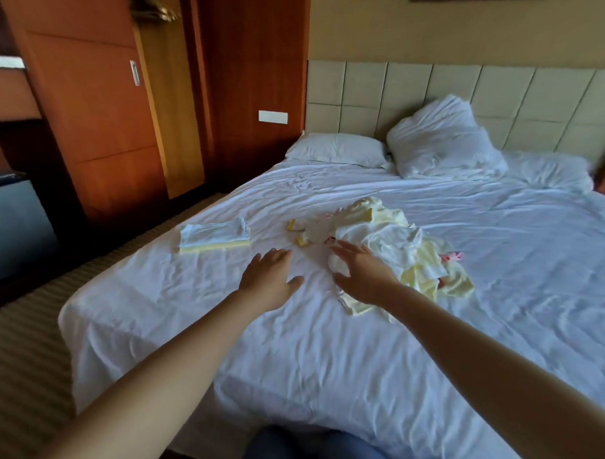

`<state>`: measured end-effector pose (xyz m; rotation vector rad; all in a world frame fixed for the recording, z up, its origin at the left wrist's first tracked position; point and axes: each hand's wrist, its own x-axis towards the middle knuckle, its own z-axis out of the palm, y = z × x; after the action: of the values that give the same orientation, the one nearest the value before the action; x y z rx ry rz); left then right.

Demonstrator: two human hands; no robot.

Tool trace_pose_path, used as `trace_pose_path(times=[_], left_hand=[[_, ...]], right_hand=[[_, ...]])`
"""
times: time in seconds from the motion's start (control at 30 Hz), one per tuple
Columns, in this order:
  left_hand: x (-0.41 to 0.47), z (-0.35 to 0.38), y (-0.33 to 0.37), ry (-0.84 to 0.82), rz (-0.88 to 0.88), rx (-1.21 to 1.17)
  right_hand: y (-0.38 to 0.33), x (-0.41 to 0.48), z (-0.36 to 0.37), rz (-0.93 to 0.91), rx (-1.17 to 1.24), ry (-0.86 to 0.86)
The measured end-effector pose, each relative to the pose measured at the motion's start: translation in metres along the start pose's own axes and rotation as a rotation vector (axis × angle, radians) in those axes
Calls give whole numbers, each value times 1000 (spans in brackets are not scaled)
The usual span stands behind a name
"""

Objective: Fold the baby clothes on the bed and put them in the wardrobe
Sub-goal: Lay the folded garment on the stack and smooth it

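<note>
A loose heap of white and pale yellow baby clothes (pixel 394 240) lies in the middle of the white bed (pixel 298 349). A small folded stack (pixel 214 236), white on yellow, sits to its left. My right hand (pixel 362 273) reaches over the heap's near left edge, fingers spread and straight, holding nothing. My left hand (pixel 270 278) hovers over bare sheet just left of the heap, fingers straight, empty. The wooden wardrobe (pixel 94 109) stands at the left, beyond the bed.
Two white pillows (pixel 438 142) lie against the padded headboard (pixel 495 95). A striped carpet strip (pixel 27 342) runs between the bed's left side and the wardrobe. A dark cabinet (pixel 12 219) stands at the far left. My knees in jeans (pixel 302 449) meet the bed's foot.
</note>
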<state>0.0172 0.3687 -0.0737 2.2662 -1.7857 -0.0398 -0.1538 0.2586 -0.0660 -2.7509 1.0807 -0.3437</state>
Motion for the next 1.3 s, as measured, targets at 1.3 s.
trace_pose_path(times=[1.3], left_hand=[[247, 195, 108, 77, 128, -323]], right_hand=[[276, 141, 75, 223, 157, 215]])
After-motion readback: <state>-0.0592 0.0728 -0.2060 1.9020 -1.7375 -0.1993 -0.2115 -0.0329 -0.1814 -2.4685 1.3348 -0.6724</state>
